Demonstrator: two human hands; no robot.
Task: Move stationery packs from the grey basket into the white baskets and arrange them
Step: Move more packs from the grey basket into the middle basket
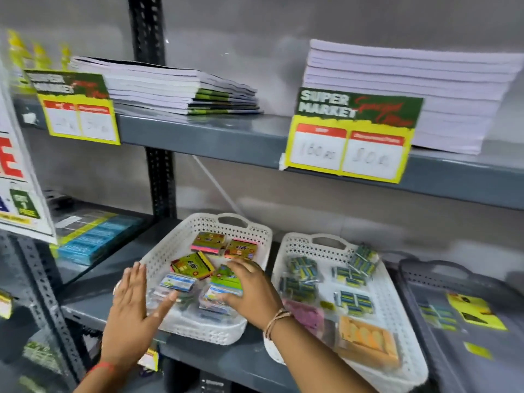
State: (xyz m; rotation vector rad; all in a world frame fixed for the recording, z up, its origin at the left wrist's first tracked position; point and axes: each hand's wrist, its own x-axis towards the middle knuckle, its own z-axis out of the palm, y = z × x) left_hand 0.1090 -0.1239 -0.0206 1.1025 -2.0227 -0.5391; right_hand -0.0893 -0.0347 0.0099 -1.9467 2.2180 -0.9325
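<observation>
right hand lies curled over a green pack in the left white basket; my left hand hovers flat and empty. loose packs could slide if i nudge carelessly. grey basket sits far right.

Shop: shelf price tags

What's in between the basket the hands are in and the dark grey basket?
Another white basket with stationery packs lies between the left white basket and grey basket, in the head view.

White perforated baskets; grey basket; green-yellow packs
</observation>
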